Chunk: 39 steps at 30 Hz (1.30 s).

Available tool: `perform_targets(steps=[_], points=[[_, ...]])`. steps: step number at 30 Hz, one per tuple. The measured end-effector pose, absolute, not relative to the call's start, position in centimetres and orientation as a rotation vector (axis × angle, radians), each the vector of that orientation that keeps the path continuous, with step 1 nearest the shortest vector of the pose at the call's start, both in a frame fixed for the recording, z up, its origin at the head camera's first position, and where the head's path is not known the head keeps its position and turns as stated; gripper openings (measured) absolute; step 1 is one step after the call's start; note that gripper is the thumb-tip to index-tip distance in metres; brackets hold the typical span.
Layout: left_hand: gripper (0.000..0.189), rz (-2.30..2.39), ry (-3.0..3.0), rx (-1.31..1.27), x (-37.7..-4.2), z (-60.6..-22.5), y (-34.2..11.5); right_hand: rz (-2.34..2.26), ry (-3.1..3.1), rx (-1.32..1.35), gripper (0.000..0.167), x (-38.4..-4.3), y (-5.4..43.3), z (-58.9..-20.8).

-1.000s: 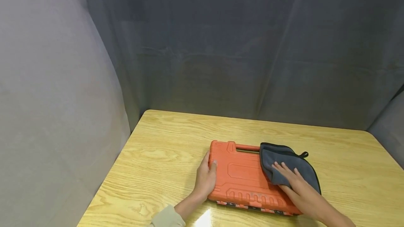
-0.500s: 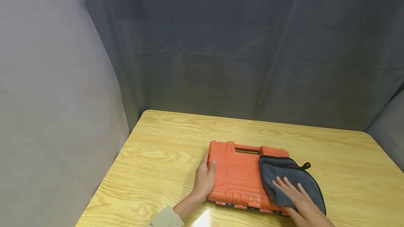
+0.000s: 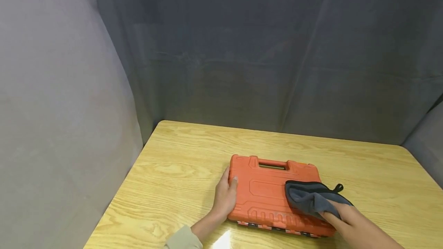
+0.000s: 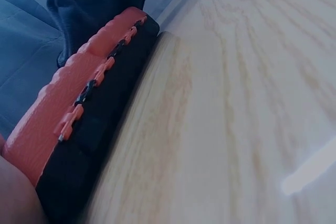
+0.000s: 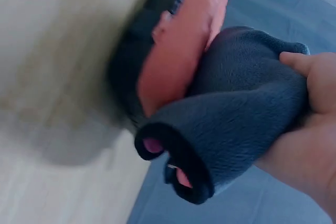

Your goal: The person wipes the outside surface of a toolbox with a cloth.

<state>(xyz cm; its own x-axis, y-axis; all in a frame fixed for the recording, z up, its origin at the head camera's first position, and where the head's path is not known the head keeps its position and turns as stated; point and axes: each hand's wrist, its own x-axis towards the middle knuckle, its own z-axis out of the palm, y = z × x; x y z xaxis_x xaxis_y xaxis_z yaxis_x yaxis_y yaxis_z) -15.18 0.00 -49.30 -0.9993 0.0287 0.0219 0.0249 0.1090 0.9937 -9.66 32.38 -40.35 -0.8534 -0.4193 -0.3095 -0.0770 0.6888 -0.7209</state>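
An orange-red plastic carrying case (image 3: 266, 191) with a black lower half lies flat on the wooden table. My left hand (image 3: 225, 197) grips its left end, thumb on the lid; only part of that hand shows at the edge of the left wrist view. Over the case's right front part is a dark grey cloth (image 3: 308, 197) with black edging and a small hanging loop. My right hand (image 3: 346, 218) pinches the cloth into a bunched fold, seen closely in the right wrist view, where the cloth (image 5: 236, 114) droops over the case's end. Some fingertips are hidden in the folds.
The wooden table (image 3: 173, 156) extends behind and to both sides of the case. A dark grey curtain (image 3: 221, 57) hangs behind it, and a lighter grey cloth wall (image 3: 59, 87) stands at the left.
The cloth has slid from the case's back right part towards its front, uncovering the back right corner. My right hand lay flat on it before and now pinches it. The left hand has stayed put.
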Motion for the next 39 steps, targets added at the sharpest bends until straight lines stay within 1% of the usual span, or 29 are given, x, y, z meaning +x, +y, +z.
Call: perform_targets(steps=[3, 6, 8, 13, 16, 20, 23, 25, 30, 36, 39], points=[[0.056, 2.094, 2.341, 0.061, -15.3, -49.3, 0.0, -1.075, 2.458, -0.381, 0.037, -10.0, 32.0, -38.8], [0.056, 2.098, 2.336, 0.066, -15.3, -49.3, 0.0, -1.063, 2.584, -0.495, 0.041, -10.3, 32.2, -38.1], [0.056, 2.102, 2.327, 0.07, -15.2, -49.4, 0.0, -1.064, 2.67, -0.549, 0.038, -10.7, 32.3, -37.7], [0.057, 2.085, 2.336, 0.059, -15.1, -49.5, 0.1, -1.043, 2.859, -0.495, 0.036, -12.0, 32.2, -36.7], [0.056, 2.074, 2.364, 0.06, -15.0, -49.5, 0.1, -1.047, 2.916, -0.441, 0.041, -12.9, 31.8, -35.9], [0.056, 2.078, 2.358, 0.068, -15.0, -49.6, 0.0, -1.164, 2.84, -0.325, 0.054, -14.1, 31.2, -35.1], [0.057, 2.079, 2.343, 0.083, -15.1, -49.6, -0.1, -1.279, 2.748, -0.226, 0.06, -15.1, 30.8, -35.1], [0.057, 2.077, 2.343, 0.092, -15.1, -49.6, -0.1, -1.339, 2.718, -0.194, 0.061, -15.9, 30.5, -35.2], [0.056, 2.068, 2.355, 0.08, -15.0, -49.5, 0.0, -1.476, 2.653, -0.218, 0.06, -17.7, 29.0, -35.7], [0.057, 2.062, 2.377, 0.07, -15.0, -49.4, -0.1, -1.551, 2.528, -0.26, 0.067, -20.2, 26.3, -36.0], [0.057, 2.061, 2.39, 0.064, -15.0, -49.5, -0.2, -1.572, 2.494, -0.261, 0.065, -21.3, 24.9, -36.2]])
